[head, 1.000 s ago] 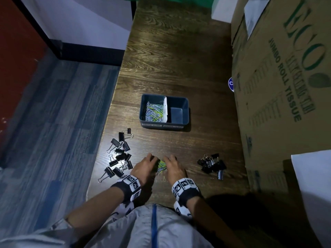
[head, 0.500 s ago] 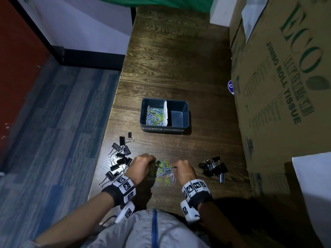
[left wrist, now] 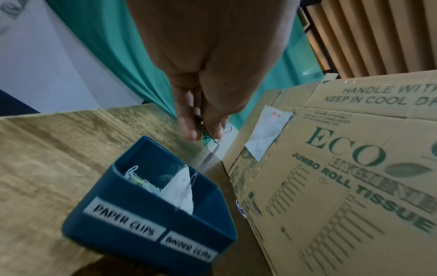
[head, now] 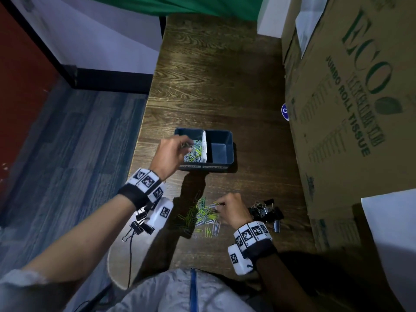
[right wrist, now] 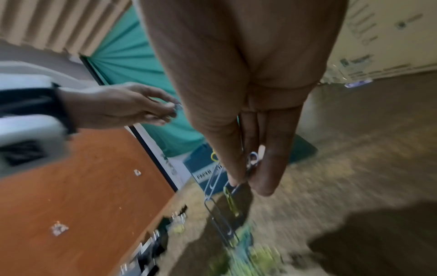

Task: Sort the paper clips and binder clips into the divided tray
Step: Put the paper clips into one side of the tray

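Two hands are seen pinching paper clips: the left hand (head: 171, 154) over the divided tray's (head: 229, 146) left compartment, the right hand (head: 233, 210) at the loose paper clip pile (head: 202, 216) near the table's (head: 213, 86) front edge. Binder clips (head: 140, 222) at the left edge are partly hidden by the left wrist; the tray's right label is blurred.

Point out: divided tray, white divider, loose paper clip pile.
divided tray (head: 228, 162), head view, front-right wall.
white divider (head: 204, 147), head view, middle of its face.
paper clip pile (head: 202, 212), head view, centre of the heap.
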The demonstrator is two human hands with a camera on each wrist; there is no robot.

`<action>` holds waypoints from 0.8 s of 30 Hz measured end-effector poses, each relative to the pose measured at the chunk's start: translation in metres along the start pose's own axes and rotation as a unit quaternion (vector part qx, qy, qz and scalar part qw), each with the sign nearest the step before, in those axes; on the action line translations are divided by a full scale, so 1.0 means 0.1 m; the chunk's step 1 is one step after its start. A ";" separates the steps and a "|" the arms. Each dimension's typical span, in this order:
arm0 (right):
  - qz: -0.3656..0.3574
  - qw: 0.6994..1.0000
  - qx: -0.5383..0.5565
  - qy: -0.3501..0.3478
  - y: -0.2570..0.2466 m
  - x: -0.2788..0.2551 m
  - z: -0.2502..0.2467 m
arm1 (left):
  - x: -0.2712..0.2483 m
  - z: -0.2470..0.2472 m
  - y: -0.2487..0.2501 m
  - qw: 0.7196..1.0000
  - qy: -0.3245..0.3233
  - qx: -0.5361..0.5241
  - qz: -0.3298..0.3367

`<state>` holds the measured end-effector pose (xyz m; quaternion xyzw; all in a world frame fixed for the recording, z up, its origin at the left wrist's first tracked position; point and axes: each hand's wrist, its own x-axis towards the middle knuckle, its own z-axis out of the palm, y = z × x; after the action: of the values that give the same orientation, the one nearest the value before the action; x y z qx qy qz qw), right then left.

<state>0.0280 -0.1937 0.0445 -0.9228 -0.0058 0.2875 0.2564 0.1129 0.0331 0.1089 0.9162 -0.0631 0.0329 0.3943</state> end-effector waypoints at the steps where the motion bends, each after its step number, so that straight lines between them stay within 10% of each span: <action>1: -0.006 1.000 0.009 0.007 -0.06 -0.01 -0.06 | 0.09 -0.02 0.02 1.000 0.002 -0.002 -0.010; 12: -0.118 0.983 0.028 0.137 -0.94 0.38 -0.94 | -0.24 0.30 -0.31 0.985 -0.043 0.033 -0.161; 19: -0.111 0.981 0.019 0.157 -1.17 0.71 -0.89 | -1.24 0.77 -0.38 0.931 -0.309 0.126 -0.147; 24: -0.117 0.988 0.010 0.104 -0.78 0.54 -0.39 | -1.44 0.89 -0.45 0.924 -0.309 0.212 -0.074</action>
<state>0.1046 -0.1361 0.0803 -0.9380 -0.0845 0.1580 0.2967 -0.0225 0.0117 -0.0005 0.9452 -0.1056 -0.2684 0.1533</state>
